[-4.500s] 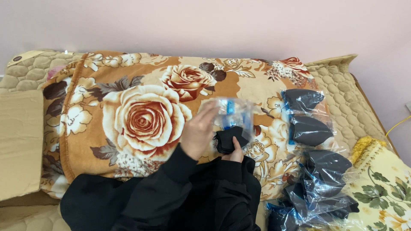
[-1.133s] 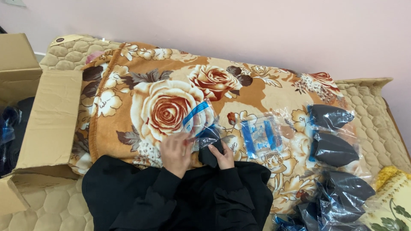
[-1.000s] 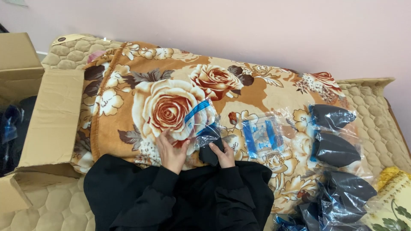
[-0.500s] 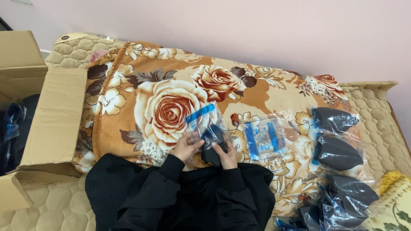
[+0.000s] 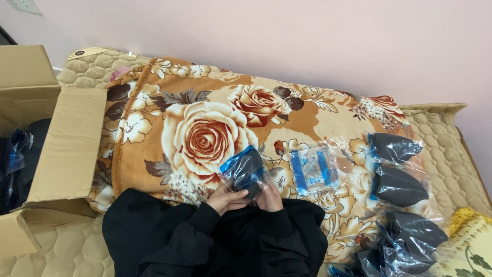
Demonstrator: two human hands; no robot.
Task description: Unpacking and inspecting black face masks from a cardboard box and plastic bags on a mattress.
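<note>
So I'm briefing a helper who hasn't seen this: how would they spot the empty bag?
Start at the floral blanket. The empty clear bag lies flat on it, between both hands and the row of bagged dark items. Only it shows blue strips and no dark filling.

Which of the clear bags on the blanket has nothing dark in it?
The flat clear bag just right of the hands, showing only blue strips. The bag in the hands and the bags stacked at right all hold dark pieces.
</note>
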